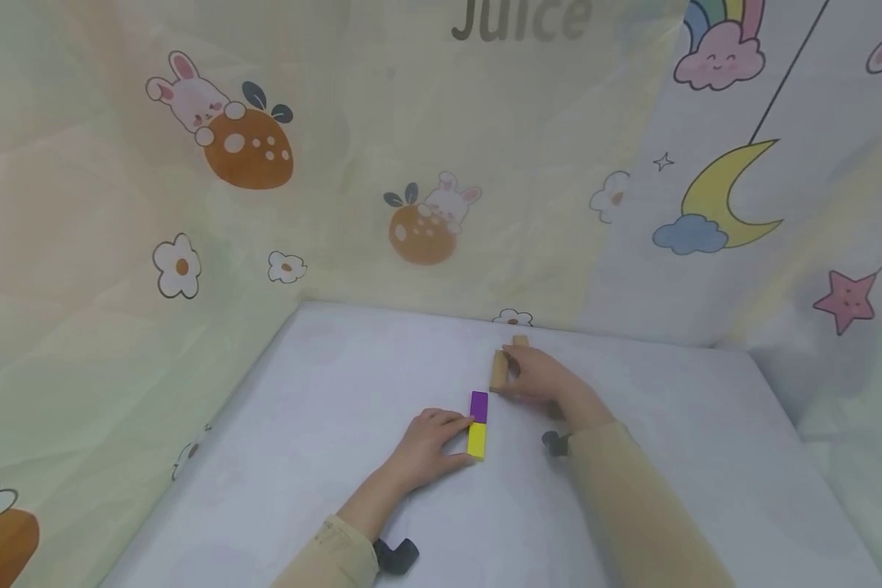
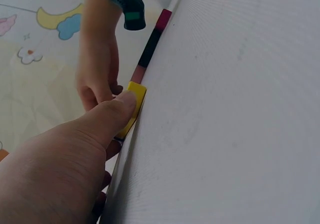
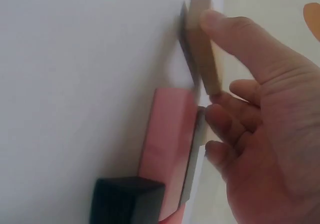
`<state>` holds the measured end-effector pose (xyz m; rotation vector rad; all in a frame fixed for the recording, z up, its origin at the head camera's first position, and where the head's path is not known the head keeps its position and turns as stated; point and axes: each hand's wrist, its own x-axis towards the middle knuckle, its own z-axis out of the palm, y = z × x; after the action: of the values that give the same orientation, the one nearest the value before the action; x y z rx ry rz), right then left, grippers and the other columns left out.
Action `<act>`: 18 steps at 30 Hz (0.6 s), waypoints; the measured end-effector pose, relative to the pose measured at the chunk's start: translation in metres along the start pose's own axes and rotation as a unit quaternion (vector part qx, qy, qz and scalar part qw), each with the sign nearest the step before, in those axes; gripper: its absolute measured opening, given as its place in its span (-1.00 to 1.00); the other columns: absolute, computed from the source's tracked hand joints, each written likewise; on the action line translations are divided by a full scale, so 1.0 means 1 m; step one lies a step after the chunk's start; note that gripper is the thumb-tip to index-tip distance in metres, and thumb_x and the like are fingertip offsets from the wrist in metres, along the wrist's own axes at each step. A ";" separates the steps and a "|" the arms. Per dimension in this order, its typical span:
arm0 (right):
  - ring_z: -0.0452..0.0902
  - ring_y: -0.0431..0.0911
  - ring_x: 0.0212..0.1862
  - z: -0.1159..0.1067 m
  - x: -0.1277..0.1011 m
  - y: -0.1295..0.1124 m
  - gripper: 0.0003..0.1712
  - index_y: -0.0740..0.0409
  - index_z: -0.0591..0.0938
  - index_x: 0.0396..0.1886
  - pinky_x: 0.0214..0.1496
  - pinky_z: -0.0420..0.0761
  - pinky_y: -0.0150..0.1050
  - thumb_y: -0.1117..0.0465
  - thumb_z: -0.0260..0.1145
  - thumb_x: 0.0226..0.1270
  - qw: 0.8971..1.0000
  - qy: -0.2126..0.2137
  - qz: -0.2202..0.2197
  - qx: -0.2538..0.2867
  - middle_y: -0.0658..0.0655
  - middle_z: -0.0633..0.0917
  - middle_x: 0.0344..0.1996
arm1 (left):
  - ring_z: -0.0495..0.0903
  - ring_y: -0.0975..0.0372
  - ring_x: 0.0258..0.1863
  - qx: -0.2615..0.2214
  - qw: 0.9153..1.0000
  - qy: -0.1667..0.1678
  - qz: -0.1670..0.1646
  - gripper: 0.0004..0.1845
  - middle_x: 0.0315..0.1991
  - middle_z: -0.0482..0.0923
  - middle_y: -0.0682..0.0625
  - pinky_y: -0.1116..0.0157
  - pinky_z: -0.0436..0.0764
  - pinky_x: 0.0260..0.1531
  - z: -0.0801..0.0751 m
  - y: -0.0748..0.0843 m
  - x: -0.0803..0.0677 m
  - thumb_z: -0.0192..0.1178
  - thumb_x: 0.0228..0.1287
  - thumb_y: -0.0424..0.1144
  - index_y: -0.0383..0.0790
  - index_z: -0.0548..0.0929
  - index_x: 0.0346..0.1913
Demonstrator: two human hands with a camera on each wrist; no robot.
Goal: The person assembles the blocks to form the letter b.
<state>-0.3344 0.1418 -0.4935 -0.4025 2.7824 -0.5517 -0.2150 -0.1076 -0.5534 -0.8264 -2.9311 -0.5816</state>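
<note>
My left hand (image 1: 428,447) pinches a yellow block (image 1: 477,442) between thumb and fingers. At the far end of that block a purple block (image 1: 479,406) stands in line with it. Further back, my right hand (image 1: 541,378) grips a plain wooden block (image 1: 498,372) between thumb and fingers; in the right wrist view this wooden block (image 3: 204,48) is tilted. Beside it in that view are a pink block (image 3: 165,144) and a dark block (image 3: 131,196), which the right hand and arm mostly hide in the head view.
Another wooden block (image 1: 520,340) lies behind the right hand near the back edge of the white table (image 1: 382,359). A red block (image 2: 163,19) ends a row of blocks in the left wrist view. Printed cloth walls (image 1: 529,163) surround the table.
</note>
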 end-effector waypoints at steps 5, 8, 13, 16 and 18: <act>0.28 0.14 0.45 -0.004 0.000 -0.002 0.04 0.11 0.27 0.51 0.50 0.26 0.13 -0.24 0.44 0.15 0.999 0.027 -0.042 0.000 0.19 0.43 0.40 | 0.42 0.13 0.27 -0.001 1.000 0.000 0.000 -0.30 0.26 0.53 0.14 0.05 0.40 0.33 0.000 0.000 0.000 0.29 0.20 0.24 0.19 0.44 0.40; 0.30 0.13 0.44 -0.006 -0.001 -0.007 0.01 0.09 0.30 0.49 0.48 0.28 0.14 -0.20 0.47 0.14 0.998 0.021 -0.049 0.019 0.16 0.45 0.39 | 0.42 0.13 0.27 0.001 1.000 -0.001 0.001 -0.30 0.25 0.53 0.13 0.05 0.40 0.33 0.000 0.000 -0.001 0.29 0.20 0.24 0.18 0.44 0.40; 0.21 0.12 0.49 -0.003 0.001 -0.015 0.00 0.02 0.32 0.49 0.49 0.26 0.16 -0.20 0.49 0.11 0.998 -0.004 -0.043 0.051 0.12 0.38 0.45 | 0.41 0.14 0.27 -0.002 1.000 0.000 -0.001 -0.30 0.25 0.53 0.14 0.06 0.39 0.34 -0.001 0.000 0.000 0.29 0.20 0.24 0.18 0.44 0.40; 0.20 0.10 0.50 0.002 0.004 -0.015 -0.02 0.00 0.31 0.49 0.50 0.25 0.15 -0.18 0.48 0.13 0.998 -0.010 -0.039 0.056 0.10 0.37 0.46 | 0.41 0.15 0.28 -0.008 1.000 -0.001 -0.002 -0.30 0.26 0.52 0.14 0.06 0.38 0.34 0.000 0.000 0.000 0.29 0.20 0.24 0.18 0.44 0.40; 0.20 0.10 0.50 0.005 0.006 -0.014 -0.04 0.01 0.32 0.49 0.50 0.25 0.14 -0.14 0.48 0.15 0.998 -0.011 -0.039 0.058 0.10 0.37 0.46 | 0.41 0.15 0.28 -0.010 1.000 -0.001 -0.001 -0.30 0.26 0.52 0.14 0.06 0.38 0.34 0.000 0.000 0.000 0.28 0.20 0.24 0.18 0.44 0.40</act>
<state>-0.3352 0.1259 -0.4935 -0.4898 2.7070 -0.7171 -0.2147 -0.1074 -0.5537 -0.8273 -2.9333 -0.6111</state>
